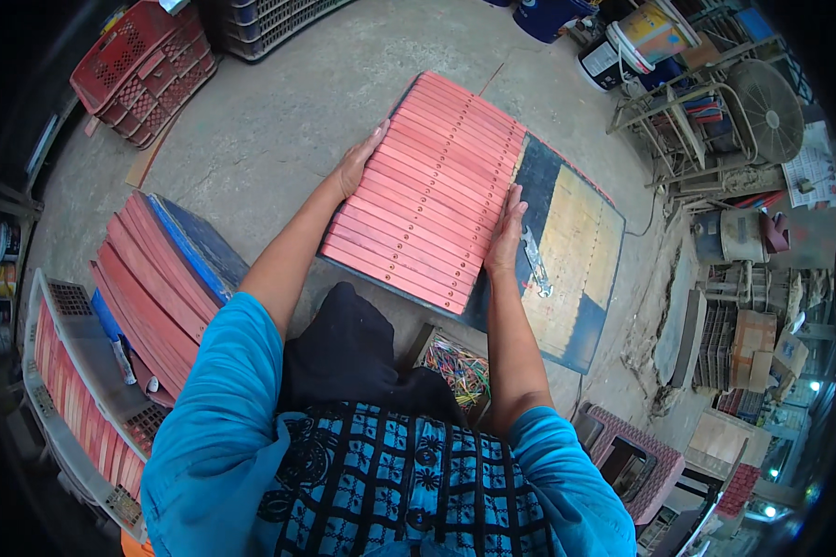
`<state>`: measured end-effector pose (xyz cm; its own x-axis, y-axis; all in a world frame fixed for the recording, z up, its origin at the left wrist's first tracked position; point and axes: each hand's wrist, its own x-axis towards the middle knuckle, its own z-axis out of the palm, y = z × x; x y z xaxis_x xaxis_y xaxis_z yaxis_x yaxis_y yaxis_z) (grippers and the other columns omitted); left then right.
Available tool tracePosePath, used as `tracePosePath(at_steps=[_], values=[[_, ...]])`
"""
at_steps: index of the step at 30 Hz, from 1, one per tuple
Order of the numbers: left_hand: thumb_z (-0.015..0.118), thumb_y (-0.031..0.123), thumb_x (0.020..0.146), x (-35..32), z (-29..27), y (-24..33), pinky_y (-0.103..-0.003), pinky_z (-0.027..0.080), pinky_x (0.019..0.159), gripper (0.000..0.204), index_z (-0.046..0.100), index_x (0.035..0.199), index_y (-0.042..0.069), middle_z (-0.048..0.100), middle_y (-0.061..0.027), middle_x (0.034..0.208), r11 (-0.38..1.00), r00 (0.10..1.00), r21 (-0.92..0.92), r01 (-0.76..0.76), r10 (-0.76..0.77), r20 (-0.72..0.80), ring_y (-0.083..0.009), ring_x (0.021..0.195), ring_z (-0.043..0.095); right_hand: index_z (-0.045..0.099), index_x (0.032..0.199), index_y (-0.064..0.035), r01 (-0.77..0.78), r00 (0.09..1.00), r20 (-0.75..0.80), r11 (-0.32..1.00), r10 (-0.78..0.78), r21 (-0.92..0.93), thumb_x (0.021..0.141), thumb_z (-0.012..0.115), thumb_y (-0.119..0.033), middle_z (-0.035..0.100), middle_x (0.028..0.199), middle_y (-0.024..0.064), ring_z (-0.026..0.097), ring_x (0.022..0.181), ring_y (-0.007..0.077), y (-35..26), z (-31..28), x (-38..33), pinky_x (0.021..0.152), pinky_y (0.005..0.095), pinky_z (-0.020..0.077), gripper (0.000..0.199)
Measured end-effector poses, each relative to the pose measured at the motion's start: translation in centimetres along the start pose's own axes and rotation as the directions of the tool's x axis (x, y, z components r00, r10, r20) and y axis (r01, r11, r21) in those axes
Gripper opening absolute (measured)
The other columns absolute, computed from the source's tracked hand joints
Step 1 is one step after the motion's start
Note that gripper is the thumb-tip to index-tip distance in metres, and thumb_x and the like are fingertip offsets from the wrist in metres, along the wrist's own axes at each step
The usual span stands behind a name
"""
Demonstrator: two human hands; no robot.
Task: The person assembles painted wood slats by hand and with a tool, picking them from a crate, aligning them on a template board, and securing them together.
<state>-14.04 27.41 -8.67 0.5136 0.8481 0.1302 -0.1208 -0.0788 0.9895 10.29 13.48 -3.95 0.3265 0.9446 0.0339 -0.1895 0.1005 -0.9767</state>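
A row of pink-red slats (427, 186) lies side by side on a dark board (587, 339), with two lines of small round holes or studs running across it. Flat along the slats' left ends rests my left hand (356, 165), fingers stretched out. My right hand (505, 232) stands on edge against their right ends, its fingers straight and close together. The row sits between my two palms. Just right of my right hand, a silver metal tool like a wrench (535, 265) lies on the board beside a tan panel (576, 232).
Stacked pink slats (158, 278) and a grey crate (93, 339) of slats stand at the left. A red crate (144, 70) is far left. A box of coloured strips (455, 369) sits below the board. Buckets (613, 58) and a fan (766, 111) stand far right.
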Motion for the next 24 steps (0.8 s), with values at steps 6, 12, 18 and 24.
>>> tracePosePath(at_steps=[6, 12, 18, 24], values=[[0.016, 0.049, 0.091, -5.8, 1.4, 6.4, -0.032, 0.01, 0.107, 0.066, 0.016, 0.136, 0.0, 0.014, -0.011, 0.143, 0.935, 0.982, -0.327, 0.14, -0.173, -0.075, -0.0211, 0.131, 0.015, -0.001, 0.135, 0.0013, 0.032, 0.998, -0.055, 0.999, -0.031, 0.026, 0.087, 0.02, -0.057, -0.001, 0.144, 0.0132, 0.003, 0.133, 0.0224, -0.8, 0.7, -4.3, 0.107, 0.0332, 0.0043, 0.079], [0.011, 0.043, 0.092, -11.0, 1.3, 4.7, -0.032, 0.007, 0.107, 0.061, 0.016, 0.136, 0.0, 0.015, -0.0119, 0.143, 0.978, 1.0, -0.208, -0.007, 0.004, -0.012, -0.0218, 0.132, 0.012, 0.0, 0.136, 0.0014, 0.073, 0.997, 0.018, 0.996, -0.073, -0.043, 0.089, 0.017, -0.053, 0.002, 0.144, 0.014, 0.005, 0.133, 0.023, -0.1, 1.3, -8.3, 0.107, 0.0338, 0.0043, 0.074], [0.012, 0.037, 0.093, -11.1, 1.9, 5.1, -0.031, 0.009, 0.106, 0.057, 0.026, 0.132, -0.002, 0.025, -0.0137, 0.139, 0.992, 0.998, 0.123, -0.018, 0.024, -0.05, -0.024, 0.131, 0.017, 0.003, 0.135, 0.0036, 0.084, 0.996, -0.029, 0.988, -0.088, -0.132, 0.09, 0.018, -0.051, 0.005, 0.143, 0.0156, 0.008, 0.133, 0.0226, 0.0, 1.5, -8.1, 0.107, 0.0327, 0.0059, 0.072], [0.014, 0.035, 0.092, -11.0, 2.3, 4.5, -0.036, 0.017, 0.105, 0.055, 0.03, 0.131, 0.001, 0.034, -0.0172, 0.134, 0.956, 0.986, 0.285, -0.062, 0.102, -0.129, -0.0316, 0.125, 0.03, 0.006, 0.134, 0.0057, 0.065, 0.993, -0.082, 0.98, -0.082, -0.19, 0.091, 0.018, -0.05, 0.008, 0.143, 0.0163, 0.011, 0.132, 0.0222, -0.3, 1.9, -8.2, 0.107, 0.0309, 0.0071, 0.071]])
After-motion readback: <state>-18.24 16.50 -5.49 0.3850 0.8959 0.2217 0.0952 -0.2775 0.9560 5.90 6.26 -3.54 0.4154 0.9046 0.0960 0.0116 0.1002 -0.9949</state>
